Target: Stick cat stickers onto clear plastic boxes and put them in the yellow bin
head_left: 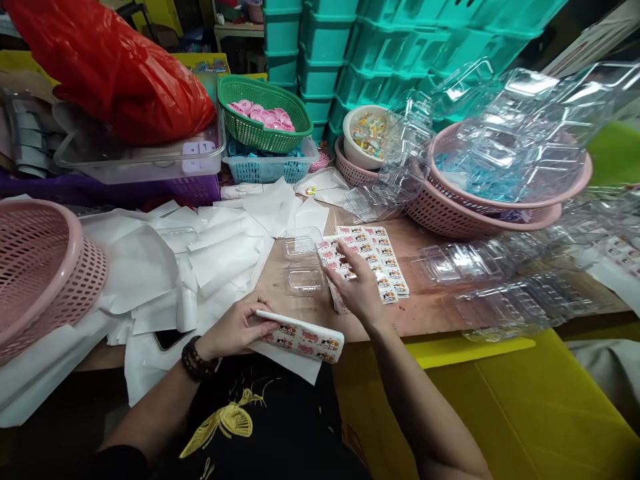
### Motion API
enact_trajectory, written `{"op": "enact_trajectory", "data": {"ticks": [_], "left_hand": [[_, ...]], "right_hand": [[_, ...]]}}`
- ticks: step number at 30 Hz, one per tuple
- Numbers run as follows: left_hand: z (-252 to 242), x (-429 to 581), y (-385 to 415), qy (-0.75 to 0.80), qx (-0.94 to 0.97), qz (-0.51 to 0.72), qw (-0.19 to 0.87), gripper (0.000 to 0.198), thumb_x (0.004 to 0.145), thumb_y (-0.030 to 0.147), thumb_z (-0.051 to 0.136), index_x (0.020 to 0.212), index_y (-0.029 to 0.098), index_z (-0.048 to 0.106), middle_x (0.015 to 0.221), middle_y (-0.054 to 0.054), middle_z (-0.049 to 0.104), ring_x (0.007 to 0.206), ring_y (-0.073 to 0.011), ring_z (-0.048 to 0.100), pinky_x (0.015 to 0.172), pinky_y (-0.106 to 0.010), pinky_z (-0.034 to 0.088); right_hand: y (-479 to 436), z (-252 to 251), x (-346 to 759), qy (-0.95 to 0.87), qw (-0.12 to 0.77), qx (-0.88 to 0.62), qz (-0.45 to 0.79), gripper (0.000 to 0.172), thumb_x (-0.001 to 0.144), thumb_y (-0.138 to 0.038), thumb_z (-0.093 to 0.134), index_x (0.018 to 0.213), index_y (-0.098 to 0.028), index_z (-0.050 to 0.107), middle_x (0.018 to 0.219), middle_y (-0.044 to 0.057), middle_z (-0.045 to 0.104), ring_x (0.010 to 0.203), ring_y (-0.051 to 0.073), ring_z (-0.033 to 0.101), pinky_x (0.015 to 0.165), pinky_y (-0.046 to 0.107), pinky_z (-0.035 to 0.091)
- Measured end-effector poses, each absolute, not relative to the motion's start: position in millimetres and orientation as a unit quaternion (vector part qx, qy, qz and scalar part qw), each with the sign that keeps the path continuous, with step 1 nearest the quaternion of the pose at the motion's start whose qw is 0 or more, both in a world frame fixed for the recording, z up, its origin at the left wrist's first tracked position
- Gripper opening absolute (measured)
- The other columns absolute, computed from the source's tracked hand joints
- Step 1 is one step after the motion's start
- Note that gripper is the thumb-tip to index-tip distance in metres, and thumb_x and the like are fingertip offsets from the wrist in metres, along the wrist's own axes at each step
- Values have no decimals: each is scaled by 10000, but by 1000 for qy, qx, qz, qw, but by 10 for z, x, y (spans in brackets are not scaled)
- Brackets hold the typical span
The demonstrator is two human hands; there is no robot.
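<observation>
My left hand (244,325) pinches the edge of a curled sticker sheet (305,341) printed with small cartoon animals, held over the table's front edge. With fingers spread, my right hand (357,283) is over more sticker sheets (387,257) lying flat on the wooden table. Whether its fingertips touch the sheets or the plastic beside them, I cannot tell. Just left of those fingers is a clear plastic blister shell (306,277) with two hollows. White backing paper (225,267) is heaped to the left of my left hand.
A pink basket (75,260) stands at the left. Clear blister shells (525,300) lie in rows at the right, near a stacked pink basket (500,223) piled with more shells. At the back are a green basket (240,130) of pink pieces, a red bag (135,73) and teal crates (320,47).
</observation>
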State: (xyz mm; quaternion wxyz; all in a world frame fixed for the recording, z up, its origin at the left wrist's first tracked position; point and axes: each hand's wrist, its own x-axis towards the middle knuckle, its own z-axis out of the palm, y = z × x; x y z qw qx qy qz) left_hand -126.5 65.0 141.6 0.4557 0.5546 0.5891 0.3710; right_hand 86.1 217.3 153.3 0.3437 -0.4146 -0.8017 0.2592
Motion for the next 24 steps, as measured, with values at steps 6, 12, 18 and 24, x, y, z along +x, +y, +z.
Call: {"op": "enact_trajectory", "data": {"ticks": [6,12,18,24], "left_hand": [[1403,-1129,791,589,646,356,330,111,845,228,676,880,186,774,1589,-98,373,1460,-329,343,1192,-504,303],[1309,-900,758,599,686,330,247,168,848,208,679,972,261,780,1317,-46,678,1440,-318,397,1210,-597,245],[1224,-893,723,583,743,245,219,171,881,272,648,924,177,784,1464,-151,534,1422,-338,417,1168,-529,376],[1082,-737,601,579,751,248,197,112,850,155,642,817,125,745,1590,-177,341,1492,-376,247,1202,-576,297]], "right_hand": [[2225,1018,789,-810,360,-408,219,574,938,-214,472,1499,-230,350,962,53,730,715,162,624,765,342,558],[1985,733,1044,-836,399,-354,130,370,918,-167,507,1286,-205,502,825,68,702,718,184,648,742,371,578],[1889,997,1199,-864,361,-286,202,246,887,-202,588,1126,-243,628,850,58,689,697,167,650,705,345,591],[1854,1772,1167,-680,406,-417,446,221,825,-436,709,871,-227,654,1018,77,635,791,165,635,594,290,535]]}}
